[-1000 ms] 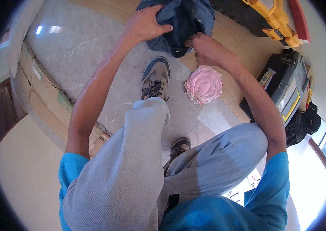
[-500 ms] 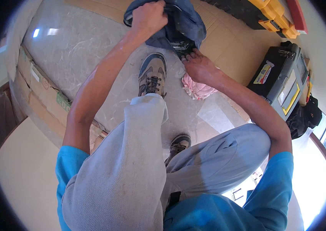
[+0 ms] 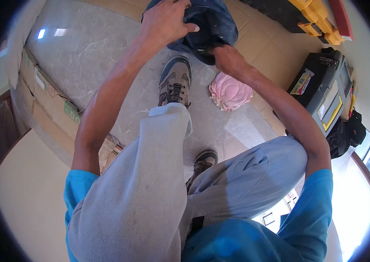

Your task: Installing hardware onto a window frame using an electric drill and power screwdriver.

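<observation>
A dark blue cloth bag [image 3: 209,19] lies crumpled on the floor at the far middle, its mouth toward me. My left hand [image 3: 163,24] holds its left rim, with the thumb stretched over the opening and some fingers cut off by the picture's top. At the bag's near right side, my right hand [image 3: 232,62] reaches into the mouth; its fingertips are hidden by the cloth and shadow. The contents are too dark to make out. Just below my right hand lies a pink, ruffled round cloth item [image 3: 230,91].
My left shoe [image 3: 176,83] stands just short of the bag. Flattened cardboard [image 3: 272,39] covers the floor to the right, beside a black and grey toolbox [image 3: 313,87]. A yellow and black case [image 3: 309,15] is at the far right. Cardboard strips [image 3: 49,96] run along the left.
My right hand has moved from the bag's near edge deeper into its mouth, uncovering more of the pink item. My left thumb has spread out. Metallic things seen inside before are now hidden.
</observation>
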`<state>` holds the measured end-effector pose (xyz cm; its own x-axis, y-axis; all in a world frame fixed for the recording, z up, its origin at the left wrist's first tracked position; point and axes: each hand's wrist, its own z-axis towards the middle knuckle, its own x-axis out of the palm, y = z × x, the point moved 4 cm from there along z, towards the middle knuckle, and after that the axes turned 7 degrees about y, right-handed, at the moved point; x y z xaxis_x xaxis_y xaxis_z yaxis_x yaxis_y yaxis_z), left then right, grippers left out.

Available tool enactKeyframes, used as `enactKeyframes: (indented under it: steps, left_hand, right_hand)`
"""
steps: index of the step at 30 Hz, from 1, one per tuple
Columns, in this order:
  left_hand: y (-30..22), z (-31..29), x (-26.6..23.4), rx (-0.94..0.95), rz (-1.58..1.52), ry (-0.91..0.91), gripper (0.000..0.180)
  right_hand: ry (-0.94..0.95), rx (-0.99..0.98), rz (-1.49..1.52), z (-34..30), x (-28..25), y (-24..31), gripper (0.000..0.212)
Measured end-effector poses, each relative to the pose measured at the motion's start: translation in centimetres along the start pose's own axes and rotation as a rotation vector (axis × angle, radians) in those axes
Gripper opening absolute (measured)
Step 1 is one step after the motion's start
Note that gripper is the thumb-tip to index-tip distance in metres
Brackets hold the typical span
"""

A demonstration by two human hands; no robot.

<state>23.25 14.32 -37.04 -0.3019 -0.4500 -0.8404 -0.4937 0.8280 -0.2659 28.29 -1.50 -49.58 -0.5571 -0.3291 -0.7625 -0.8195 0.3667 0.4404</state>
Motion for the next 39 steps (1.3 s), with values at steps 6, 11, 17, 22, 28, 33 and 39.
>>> enactKeyframes:
  steps: [6,11,17,22,28,33,39]
  left_hand:
    - [-0.1,-2.2,3.4,0.304,-0.181,-0.515,0.022]
    - [2.6,-0.6,2.4,0.251,-0.242,-0.619,0.022]
    - [3.6,1.2,1.6,0.18,-0.263,-0.344,0.026]
    - [4.4,1.3,2.0,0.194,-0.366,-0.369,0.033]
    - [5.1,2.4,3.0,0.244,-0.502,-0.077,0.045]
    - [4.4,2.7,4.1,0.141,-0.862,0.224,0.043]
    - [4.8,6.1,6.5,0.186,-0.811,0.193,0.034]
  right_hand:
    - [-0.1,-0.032,-0.159,1.7,0.7,-0.4,0.015]
    - [-0.186,-0.123,-0.256,2.6,1.2,0.3,0.014]
    - [0.028,-0.062,-0.352,3.7,1.0,1.6,0.02]
    - [-0.159,-0.152,-0.438,2.8,1.0,1.7,0.02]
    - [-0.175,-0.148,-0.419,2.3,1.7,1.3,0.022]
    - [-0.021,-0.036,-0.185,1.8,1.9,-0.1,0.026]
    - [0.075,-0.149,0.657,0.0,-3.6,0.6,0.023]
